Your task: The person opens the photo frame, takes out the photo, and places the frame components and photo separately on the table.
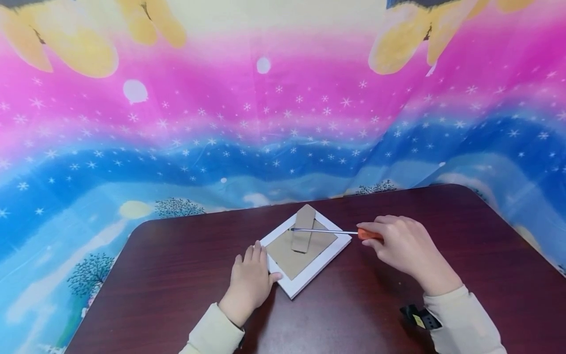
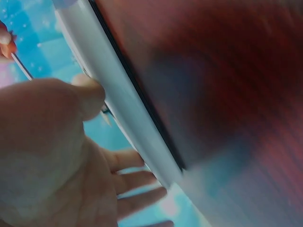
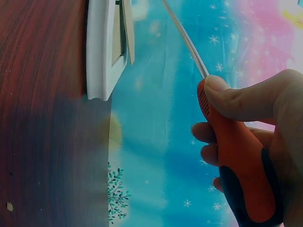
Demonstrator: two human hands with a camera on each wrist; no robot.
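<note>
A white picture frame [image 1: 309, 272] lies face down on the dark table, with its brown backboard [image 1: 285, 263] and stand leg [image 1: 302, 241] showing. My left hand [image 1: 251, 280] rests against its left edge, fingers straight, the thumb touching the rim. In the left wrist view, that hand's thumb and fingers [image 2: 135, 182] lie along the white rim. My right hand [image 1: 400, 246] grips the orange-and-black handle of a screwdriver [image 3: 241, 156]. In the head view its metal shaft reaches leftward over the stand leg, with the tip near the backboard's upper left edge. Whether the tip touches is unclear.
The glossy reddish-brown table [image 1: 177, 275] has rounded far corners. Behind it hangs a pink and blue cloth [image 1: 283, 123] with snowflakes. A black strap with a yellow patch [image 1: 420, 318] shows by the right sleeve [image 1: 464, 319].
</note>
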